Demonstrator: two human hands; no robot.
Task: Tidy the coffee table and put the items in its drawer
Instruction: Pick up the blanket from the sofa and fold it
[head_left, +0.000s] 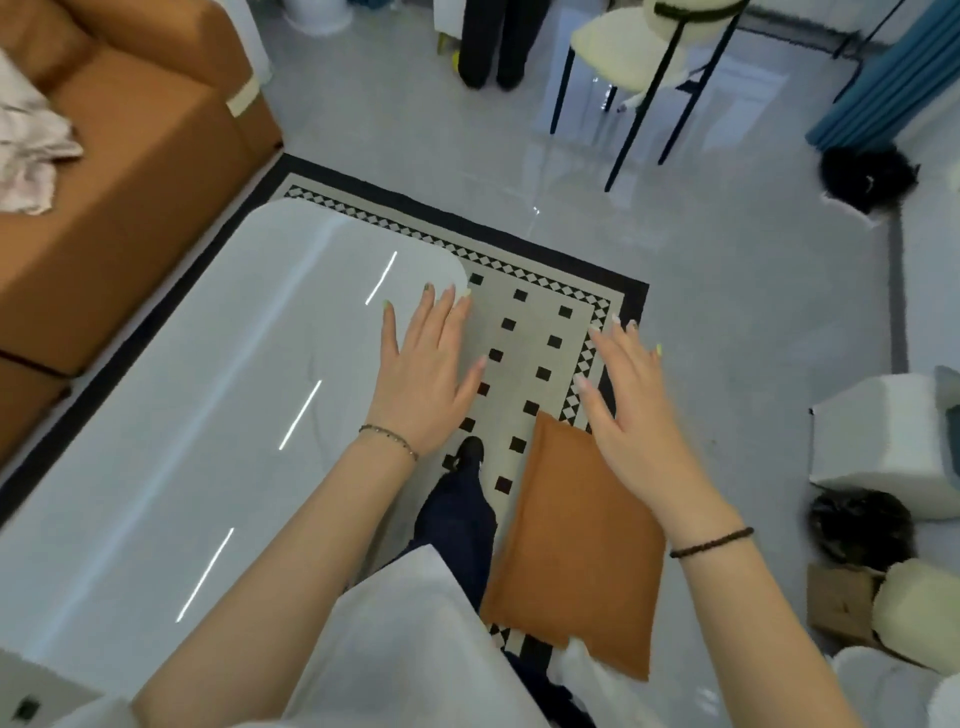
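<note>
White and glossy, the coffee table (208, 415) runs along the person's left, between the orange sofa (130, 171) and the patterned rug (530, 317), with three light streaks reflected on its top. The left hand (423, 374) hangs over the table's rounded far corner, fingers spread flat, holding nothing. The right hand (631, 405) is likewise spread and empty above the rug's border. One orange cushion (576, 545) lies on the rug, leaving a strip beside the table edge where the person's shoe (470, 452) stands. One cardboard box (841, 603) sits at lower right, contents unclear.
</note>
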